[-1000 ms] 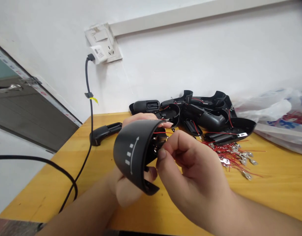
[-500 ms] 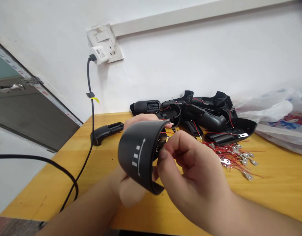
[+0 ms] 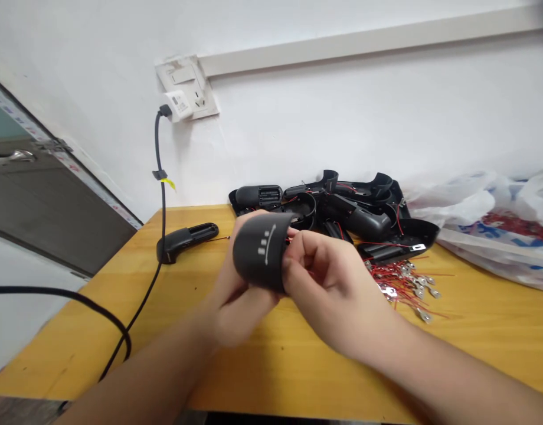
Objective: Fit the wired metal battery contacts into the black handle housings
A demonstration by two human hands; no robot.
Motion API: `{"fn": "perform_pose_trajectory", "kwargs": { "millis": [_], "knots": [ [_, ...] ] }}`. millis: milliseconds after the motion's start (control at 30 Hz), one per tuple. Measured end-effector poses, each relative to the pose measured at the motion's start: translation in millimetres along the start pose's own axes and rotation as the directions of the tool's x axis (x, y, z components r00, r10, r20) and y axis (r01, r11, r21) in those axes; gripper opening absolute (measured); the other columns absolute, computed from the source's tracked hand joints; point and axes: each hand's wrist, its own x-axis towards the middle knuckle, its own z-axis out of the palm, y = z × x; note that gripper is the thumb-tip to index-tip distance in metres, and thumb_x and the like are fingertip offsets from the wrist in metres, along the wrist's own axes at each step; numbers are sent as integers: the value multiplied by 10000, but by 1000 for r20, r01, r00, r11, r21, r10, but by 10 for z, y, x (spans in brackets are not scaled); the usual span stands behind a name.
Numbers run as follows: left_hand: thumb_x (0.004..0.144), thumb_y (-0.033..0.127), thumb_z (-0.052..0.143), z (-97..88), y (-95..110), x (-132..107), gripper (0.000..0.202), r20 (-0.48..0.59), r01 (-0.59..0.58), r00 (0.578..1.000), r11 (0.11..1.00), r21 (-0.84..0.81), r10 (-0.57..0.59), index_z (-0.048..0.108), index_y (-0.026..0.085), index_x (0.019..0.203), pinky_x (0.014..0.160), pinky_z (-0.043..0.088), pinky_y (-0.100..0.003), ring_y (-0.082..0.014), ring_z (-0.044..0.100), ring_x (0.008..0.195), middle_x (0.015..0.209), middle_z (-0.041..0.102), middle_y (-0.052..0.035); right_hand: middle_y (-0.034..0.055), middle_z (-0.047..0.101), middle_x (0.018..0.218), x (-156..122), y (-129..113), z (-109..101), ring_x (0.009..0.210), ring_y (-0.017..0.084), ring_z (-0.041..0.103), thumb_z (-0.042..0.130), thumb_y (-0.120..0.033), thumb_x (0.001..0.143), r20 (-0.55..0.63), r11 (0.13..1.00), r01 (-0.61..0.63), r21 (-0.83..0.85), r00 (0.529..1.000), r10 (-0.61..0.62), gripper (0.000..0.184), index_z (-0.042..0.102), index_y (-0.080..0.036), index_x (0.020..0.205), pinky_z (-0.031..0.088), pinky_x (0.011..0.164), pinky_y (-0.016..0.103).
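A black curved plastic housing, marked with white bars and a double arrow, is held up above the table. My left hand is wrapped round it from behind and below. My right hand is closed at the housing's open right rim, thumb and forefinger pinched together. A bit of red wire shows beside those fingertips; what they pinch is hidden. Behind my right hand lies a heap of red wires with small metal contact tabs.
Several black housings are piled against the wall. One more housing lies at left by a black cable hanging from a white plug. A plastic bag holding red wires sits at right on the wooden table.
The housing has turned and moved away from me, slightly to the right, with both hands still on it. The view has shifted a little.
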Motion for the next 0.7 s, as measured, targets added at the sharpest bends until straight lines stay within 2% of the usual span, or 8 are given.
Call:
{"fn": "perform_pose_trajectory", "kwargs": {
  "millis": [100,167,300,400,533,633,700],
  "knots": [
    [803,144,660,-6,-18,6,650,93,-14,995,998,-67,20,399,351,1361,866,564,-366,-185,621,958,1233,545,-45,-15,564,640,61,-14,-87,571,93,459,565,-156,900,-14,998,-58,-18,998,58,212,475,-183,710,344,520,229],
    [767,100,651,-10,-14,18,740,117,0,993,995,-100,12,319,374,1369,817,546,-339,-160,604,916,1246,527,-34,8,610,662,95,-14,-137,603,111,506,562,-162,904,14,997,-65,-35,998,66,196,513,-173,715,378,555,246],
    [720,111,675,-38,-12,93,764,110,28,994,989,-144,-12,352,351,1369,786,527,-337,-178,607,920,1192,574,-34,12,609,656,152,2,-207,615,121,522,575,-188,901,46,998,-42,-51,998,44,207,543,-168,698,398,594,269],
    [696,239,724,-71,-16,182,712,111,73,993,962,-263,-45,455,322,1350,840,530,-385,-208,620,918,1128,637,-28,4,598,655,195,27,-246,634,128,536,610,-194,878,16,998,-22,-51,1000,23,191,531,-176,706,404,616,277],
    [799,481,639,-72,12,268,449,121,161,985,892,-423,-121,648,238,1177,996,519,-446,-283,611,1170,1193,688,-60,-5,577,677,240,65,-282,647,129,531,630,-182,846,-5,997,16,-81,1000,-16,139,545,-174,737,401,623,282],
    [894,657,514,-25,44,286,534,125,251,968,844,-475,-218,690,209,1125,1038,515,-465,-296,610,1226,1171,711,-80,-10,551,680,249,97,-275,643,122,500,610,-176,850,29,993,32,-117,999,-29,141,530,-175,735,387,617,280],
    [914,663,528,8,62,291,527,53,276,956,822,-499,-289,696,205,1112,986,545,-434,-275,652,1148,1117,726,-77,-12,540,681,241,124,-257,640,117,477,594,-171,858,34,987,46,-156,999,-41,154,516,-177,726,378,609,274]
  ]
}}
